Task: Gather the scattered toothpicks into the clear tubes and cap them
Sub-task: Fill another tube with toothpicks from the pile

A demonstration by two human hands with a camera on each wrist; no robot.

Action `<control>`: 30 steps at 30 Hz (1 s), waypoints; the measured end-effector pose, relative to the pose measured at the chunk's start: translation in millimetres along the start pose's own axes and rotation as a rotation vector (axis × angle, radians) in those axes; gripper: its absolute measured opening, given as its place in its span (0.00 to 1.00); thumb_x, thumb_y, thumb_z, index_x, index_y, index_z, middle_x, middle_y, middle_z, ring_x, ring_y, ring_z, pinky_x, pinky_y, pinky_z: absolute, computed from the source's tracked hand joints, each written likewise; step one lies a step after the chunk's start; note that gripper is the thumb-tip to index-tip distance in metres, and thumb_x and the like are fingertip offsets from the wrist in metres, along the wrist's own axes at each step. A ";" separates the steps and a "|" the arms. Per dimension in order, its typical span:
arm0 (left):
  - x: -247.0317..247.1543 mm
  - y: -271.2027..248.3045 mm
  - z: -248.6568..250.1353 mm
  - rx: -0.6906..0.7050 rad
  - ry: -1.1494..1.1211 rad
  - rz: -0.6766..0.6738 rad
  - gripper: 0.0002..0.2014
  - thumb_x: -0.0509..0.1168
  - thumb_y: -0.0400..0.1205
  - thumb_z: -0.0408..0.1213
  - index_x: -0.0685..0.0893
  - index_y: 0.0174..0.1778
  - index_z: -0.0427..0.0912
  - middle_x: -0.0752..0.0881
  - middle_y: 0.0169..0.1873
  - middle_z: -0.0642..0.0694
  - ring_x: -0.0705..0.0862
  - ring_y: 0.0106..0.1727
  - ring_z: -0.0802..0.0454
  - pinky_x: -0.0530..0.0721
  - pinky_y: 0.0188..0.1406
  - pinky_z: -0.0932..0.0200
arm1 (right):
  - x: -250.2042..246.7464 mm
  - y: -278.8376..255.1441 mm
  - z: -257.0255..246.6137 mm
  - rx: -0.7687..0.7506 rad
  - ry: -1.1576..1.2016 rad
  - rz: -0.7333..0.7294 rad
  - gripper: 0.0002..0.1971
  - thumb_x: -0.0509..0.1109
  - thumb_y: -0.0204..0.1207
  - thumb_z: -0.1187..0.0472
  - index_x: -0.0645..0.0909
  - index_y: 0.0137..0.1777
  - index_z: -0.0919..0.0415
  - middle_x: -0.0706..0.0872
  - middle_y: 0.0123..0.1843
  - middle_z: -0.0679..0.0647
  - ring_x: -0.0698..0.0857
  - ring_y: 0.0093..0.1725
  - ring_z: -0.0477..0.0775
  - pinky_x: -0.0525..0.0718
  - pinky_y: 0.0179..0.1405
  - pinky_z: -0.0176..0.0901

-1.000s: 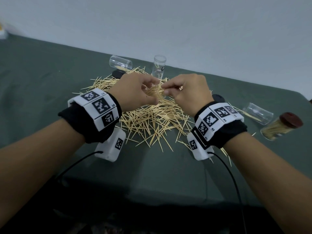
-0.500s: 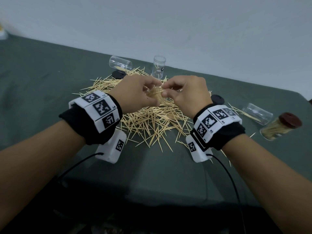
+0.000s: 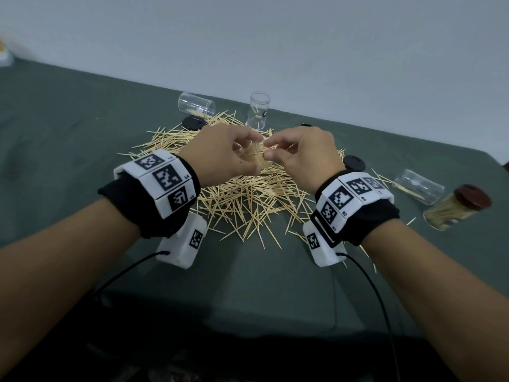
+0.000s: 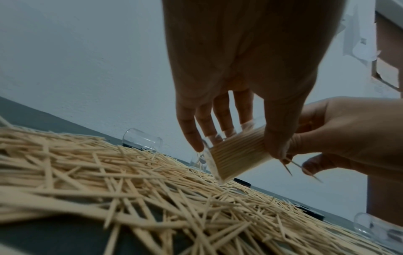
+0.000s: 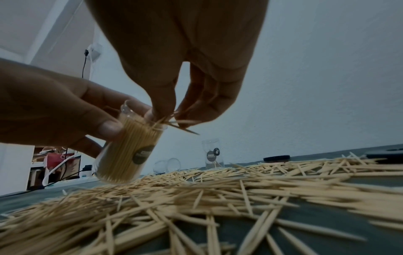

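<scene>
My left hand (image 3: 225,155) holds a clear tube (image 5: 128,151) packed with toothpicks (image 4: 237,153) just above the big toothpick pile (image 3: 248,199). The tube tilts, its open mouth toward my right hand (image 3: 300,155). That hand pinches a few toothpicks (image 5: 174,120) at the tube's mouth, their tips sticking out to the side. An upright clear tube (image 3: 259,110) nearly empty stands behind the pile. Another clear tube (image 3: 196,106) lies on its side at the back left, a third (image 3: 418,188) at the right.
A filled tube with a dark red cap (image 3: 457,206) lies at the far right. Black caps (image 3: 194,123) (image 3: 354,162) rest on the green cloth (image 3: 68,150) beside the pile. The wall runs close behind the tubes. Cables trail from both wrist units toward me.
Both hands have stayed together over the pile with the tube between them. The right fingers have shifted slightly at the tube's mouth.
</scene>
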State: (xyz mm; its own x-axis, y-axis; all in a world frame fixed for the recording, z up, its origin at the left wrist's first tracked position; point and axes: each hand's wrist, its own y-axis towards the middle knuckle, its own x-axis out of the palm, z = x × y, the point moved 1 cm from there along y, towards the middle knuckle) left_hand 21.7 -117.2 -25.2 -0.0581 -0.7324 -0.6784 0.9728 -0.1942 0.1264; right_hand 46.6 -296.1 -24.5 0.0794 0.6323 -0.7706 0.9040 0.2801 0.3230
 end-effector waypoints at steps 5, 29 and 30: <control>-0.4 0.0 0.4 -0.001 -0.024 0.005 0.29 0.79 0.72 0.44 0.81 0.70 0.55 0.83 0.47 0.62 0.84 0.54 0.61 0.77 0.27 0.80 | 1.0 -0.8 -0.9 0.066 0.051 0.004 0.06 0.78 0.73 0.55 0.85 0.48 0.49 0.85 0.37 0.41 0.83 0.36 0.36 0.79 0.37 0.26; -0.1 3.6 -3.3 -0.057 -0.041 0.025 0.29 0.80 0.71 0.45 0.81 0.69 0.57 0.84 0.54 0.56 0.84 0.53 0.63 0.77 0.24 0.77 | -5.0 -0.1 2.1 0.060 -0.003 -0.088 0.09 0.72 0.79 0.60 0.89 0.55 0.49 0.89 0.46 0.45 0.88 0.41 0.43 0.88 0.46 0.40; -0.2 3.1 -2.6 -0.058 -0.032 0.024 0.29 0.79 0.71 0.45 0.81 0.70 0.57 0.83 0.52 0.57 0.84 0.53 0.63 0.76 0.25 0.77 | -4.0 -0.6 0.7 0.043 -0.005 -0.080 0.08 0.72 0.79 0.61 0.90 0.54 0.50 0.89 0.44 0.45 0.89 0.40 0.44 0.89 0.45 0.41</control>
State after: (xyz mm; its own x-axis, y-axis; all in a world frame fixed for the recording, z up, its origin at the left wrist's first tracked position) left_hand 25.2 -116.0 -26.6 -0.0408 -0.7573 -0.6517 0.9854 -0.1386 0.0993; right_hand 46.1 -299.4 -22.0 0.0077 0.6056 -0.7957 0.9247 0.2986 0.2362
